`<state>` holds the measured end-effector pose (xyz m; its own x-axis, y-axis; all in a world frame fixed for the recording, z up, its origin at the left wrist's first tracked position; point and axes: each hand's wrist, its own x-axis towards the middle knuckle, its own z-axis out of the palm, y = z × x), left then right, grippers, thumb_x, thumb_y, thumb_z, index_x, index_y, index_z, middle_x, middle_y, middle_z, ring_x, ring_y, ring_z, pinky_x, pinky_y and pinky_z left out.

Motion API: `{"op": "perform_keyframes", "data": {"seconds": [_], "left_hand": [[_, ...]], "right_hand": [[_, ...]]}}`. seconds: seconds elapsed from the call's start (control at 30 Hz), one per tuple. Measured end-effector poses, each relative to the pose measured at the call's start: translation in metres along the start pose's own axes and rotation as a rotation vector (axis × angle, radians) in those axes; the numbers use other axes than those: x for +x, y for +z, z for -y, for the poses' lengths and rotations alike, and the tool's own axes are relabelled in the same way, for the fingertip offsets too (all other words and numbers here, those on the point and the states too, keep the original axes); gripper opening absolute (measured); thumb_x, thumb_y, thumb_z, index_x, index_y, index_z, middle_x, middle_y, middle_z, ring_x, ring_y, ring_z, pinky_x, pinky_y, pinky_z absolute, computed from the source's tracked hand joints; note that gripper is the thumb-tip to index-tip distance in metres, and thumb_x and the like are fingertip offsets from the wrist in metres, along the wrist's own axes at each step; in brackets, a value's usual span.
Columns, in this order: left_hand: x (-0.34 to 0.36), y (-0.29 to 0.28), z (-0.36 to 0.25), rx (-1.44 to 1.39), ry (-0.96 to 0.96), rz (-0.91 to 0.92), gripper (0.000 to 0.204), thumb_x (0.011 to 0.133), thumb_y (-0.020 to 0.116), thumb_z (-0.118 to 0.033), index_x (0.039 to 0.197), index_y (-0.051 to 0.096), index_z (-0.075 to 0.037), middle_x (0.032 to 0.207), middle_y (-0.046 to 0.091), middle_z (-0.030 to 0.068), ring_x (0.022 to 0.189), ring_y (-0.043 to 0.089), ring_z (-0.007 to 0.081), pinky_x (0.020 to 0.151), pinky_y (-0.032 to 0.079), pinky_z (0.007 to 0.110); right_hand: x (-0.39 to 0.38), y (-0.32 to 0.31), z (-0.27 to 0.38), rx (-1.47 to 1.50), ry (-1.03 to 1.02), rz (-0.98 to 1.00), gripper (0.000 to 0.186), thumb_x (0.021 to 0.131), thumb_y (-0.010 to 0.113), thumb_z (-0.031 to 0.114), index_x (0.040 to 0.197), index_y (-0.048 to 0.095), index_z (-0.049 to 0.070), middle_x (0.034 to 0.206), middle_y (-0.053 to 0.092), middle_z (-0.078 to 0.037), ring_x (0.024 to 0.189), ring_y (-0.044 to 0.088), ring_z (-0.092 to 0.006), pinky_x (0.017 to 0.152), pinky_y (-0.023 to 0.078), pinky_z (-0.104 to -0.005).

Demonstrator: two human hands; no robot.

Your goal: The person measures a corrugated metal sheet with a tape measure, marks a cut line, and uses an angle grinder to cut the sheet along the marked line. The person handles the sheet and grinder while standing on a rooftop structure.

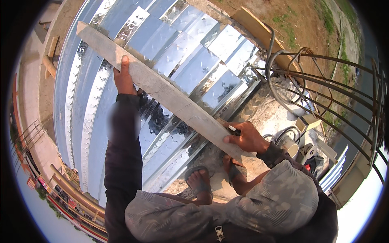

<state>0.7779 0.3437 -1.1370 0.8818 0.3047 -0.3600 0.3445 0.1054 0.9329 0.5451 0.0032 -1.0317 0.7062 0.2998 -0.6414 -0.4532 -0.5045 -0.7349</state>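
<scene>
A long grey-brown wooden plank (162,91) slants from the upper left down to my right knee, above shiny metal decking sheets (194,62). Near its far end, my left hand (125,81) grips the plank, thumb on top and fingers hidden underneath. My right hand (248,137) is closed at the near end, its thumb pressed on the wood. A small white stick-like thing with a dark end (232,128), perhaps a marker, pokes out between the right fingers.
At the right, a rebar cage (336,83) with bent bars juts out. A wooden board (247,22) edges the sheets at the top. Beside my right knee stand a pale bucket (288,146) and coiled cable. My sandalled feet (199,182) are on rough concrete at the sheets' edge.
</scene>
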Motion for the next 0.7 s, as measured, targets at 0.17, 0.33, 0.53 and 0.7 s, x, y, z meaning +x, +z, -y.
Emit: {"op": "perform_keyframes", "data": {"seconds": [0.17,0.33,0.53,0.7], "left_hand": [[0.008,-0.01,0.002,-0.037,-0.038,0.069,0.072,0.089,0.071,-0.041,0.141,0.041,0.0,0.127,0.055,0.0135,0.113,0.058,0.0246,0.098,0.048,0.039],[0.022,-0.029,0.01,-0.039,-0.112,0.046,0.07,0.091,0.07,-0.041,0.142,0.041,0.0,0.129,0.056,0.0138,0.115,0.059,0.0263,0.098,0.049,0.039],[0.04,-0.045,0.013,-0.074,-0.186,0.116,0.063,0.094,0.067,-0.039,0.138,0.045,0.0,0.126,0.057,0.0141,0.114,0.06,0.0266,0.099,0.049,0.04],[0.037,-0.04,-0.001,-0.013,-0.182,0.088,0.06,0.096,0.063,-0.038,0.137,0.046,0.002,0.131,0.056,0.0149,0.121,0.055,0.0274,0.104,0.045,0.041]], "right_hand": [[-0.016,-0.023,-0.013,-0.074,0.001,-0.125,0.042,0.087,0.073,0.037,0.109,0.07,0.001,0.089,0.071,-0.019,0.082,0.07,-0.0232,0.076,0.054,-0.0355],[-0.077,-0.12,-0.017,-0.137,0.263,-0.47,0.031,0.09,0.07,0.028,0.09,0.068,-0.003,0.079,0.066,-0.018,0.075,0.064,-0.0261,0.069,0.05,-0.0366],[-0.156,-0.125,-0.066,-0.515,0.487,-0.546,0.022,0.086,0.066,0.022,0.089,0.069,0.001,0.083,0.066,-0.024,0.084,0.064,-0.0416,0.077,0.05,-0.0476],[-0.212,-0.124,-0.095,-0.436,0.668,-0.639,0.022,0.082,0.067,0.022,0.084,0.068,0.0,0.084,0.066,-0.023,0.083,0.064,-0.0418,0.077,0.05,-0.0469]]}}
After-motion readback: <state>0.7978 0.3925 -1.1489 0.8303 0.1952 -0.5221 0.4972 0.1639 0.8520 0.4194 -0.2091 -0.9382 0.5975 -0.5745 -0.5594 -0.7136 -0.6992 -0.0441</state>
